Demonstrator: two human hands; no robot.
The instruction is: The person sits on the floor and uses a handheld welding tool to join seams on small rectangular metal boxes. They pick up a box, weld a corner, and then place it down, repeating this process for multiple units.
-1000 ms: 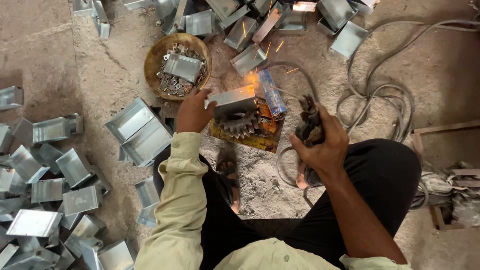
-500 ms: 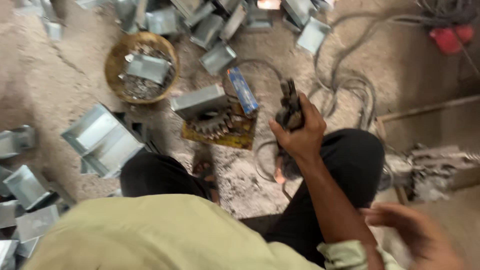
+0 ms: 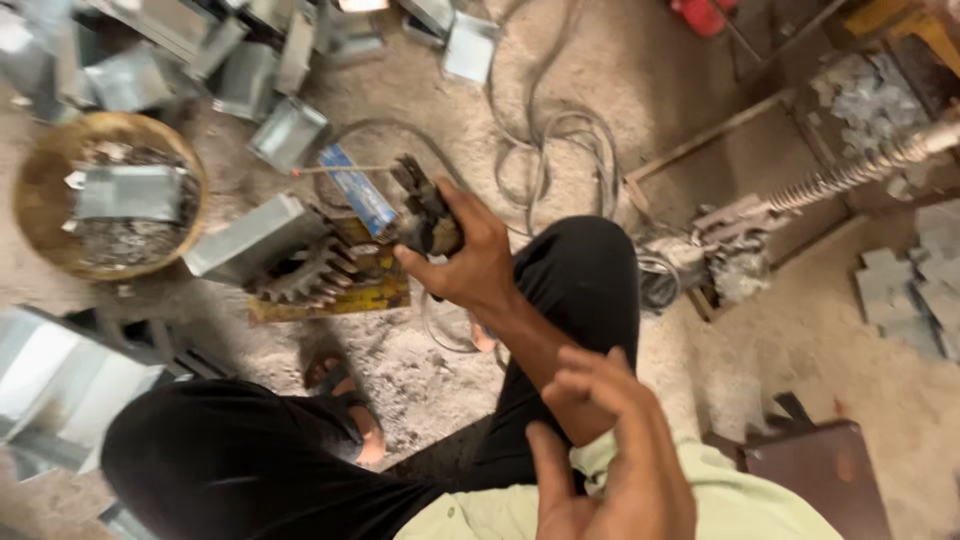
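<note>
My right hand (image 3: 472, 268) is raised over my right knee and grips a dark welding electrode holder (image 3: 425, 212). A thin rod (image 3: 335, 170) sticks out of the holder to the left. My left hand (image 3: 608, 455) is at the bottom, fingers curled against my right forearm by the pale green sleeve cuff, holding nothing. Left of the holder, a folded grey metal box (image 3: 245, 240) rests on a toothed gear (image 3: 305, 277) on a yellow plate (image 3: 345, 297). A blue packet (image 3: 357, 192) lies beside them.
A round brown bowl (image 3: 30, 165) with scraps and a metal box stands at the left. Several folded metal boxes (image 3: 285, 130) lie along the top and left. Looped cables (image 3: 560, 140) trail on the sandy floor. A coiled metal hose and fittings (image 3: 850, 175) lie at the right.
My left hand has let go of the metal box on the gear and come across to my right forearm. The view has swung right. My right hand still holds the holder, now raised higher.
</note>
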